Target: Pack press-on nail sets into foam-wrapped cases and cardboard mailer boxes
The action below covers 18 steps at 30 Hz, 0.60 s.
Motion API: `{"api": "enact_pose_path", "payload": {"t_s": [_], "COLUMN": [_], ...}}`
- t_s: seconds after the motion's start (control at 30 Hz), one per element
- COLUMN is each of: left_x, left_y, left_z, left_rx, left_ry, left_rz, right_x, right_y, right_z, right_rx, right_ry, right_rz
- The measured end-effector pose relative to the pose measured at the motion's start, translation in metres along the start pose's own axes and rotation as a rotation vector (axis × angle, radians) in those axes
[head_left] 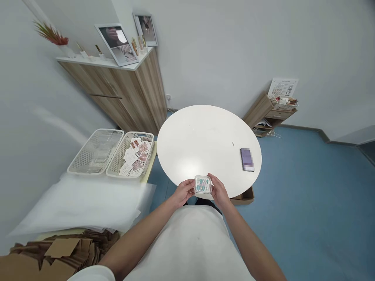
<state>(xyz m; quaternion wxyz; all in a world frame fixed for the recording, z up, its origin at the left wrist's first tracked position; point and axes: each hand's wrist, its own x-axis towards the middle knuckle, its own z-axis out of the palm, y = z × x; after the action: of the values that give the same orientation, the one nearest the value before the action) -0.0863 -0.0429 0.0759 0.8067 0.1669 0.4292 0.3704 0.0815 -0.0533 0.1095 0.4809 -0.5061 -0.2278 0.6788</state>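
Between my two hands, over the near edge of the round white table [205, 136], is a small clear box of press-on nails [202, 184]. Blue-green and pale nails lie in two rows inside it. My left hand [185, 190] grips the box's left side, thumb toward the top. On the opposite side, my right hand [217, 188] has its fingers closed around the right edge. The undersides of the fingers are hidden behind the box.
At left, a white basket [109, 171] holds nail cards, beside a basket [70, 168] of clear boxes. White sheets [88, 199] and brown paper [63, 248] lie nearer. A purple pack [246, 158] rests on the table's right. A cardboard box [246, 197] stands below.
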Motion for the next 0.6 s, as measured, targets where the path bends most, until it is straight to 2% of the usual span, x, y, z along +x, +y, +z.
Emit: {"api": "enact_pose_path", "payload": {"t_s": [0.2,0.43,0.53,0.6], "left_x": [0.007,0.017,0.021,0.022], "left_y": [0.001,0.001,-0.002,-0.004], "left_z": [0.010,0.036,0.045,0.050], "left_rx": [-0.082,-0.043,0.034,0.159], "left_ry": [0.031,0.068,0.105,0.121], "left_rz": [0.014,0.040,0.081,0.095], "right_x": [0.000,0.007,0.013,0.017], "right_y": [-0.005,-0.018,-0.024,-0.027], "right_z": [-0.012,-0.036,-0.044,-0.049], "right_rx": [0.007,-0.025,-0.044,-0.059], "right_ry": [-0.038,0.010,0.007,0.010], "right_rz": [0.105,0.173,0.167,0.160]}}
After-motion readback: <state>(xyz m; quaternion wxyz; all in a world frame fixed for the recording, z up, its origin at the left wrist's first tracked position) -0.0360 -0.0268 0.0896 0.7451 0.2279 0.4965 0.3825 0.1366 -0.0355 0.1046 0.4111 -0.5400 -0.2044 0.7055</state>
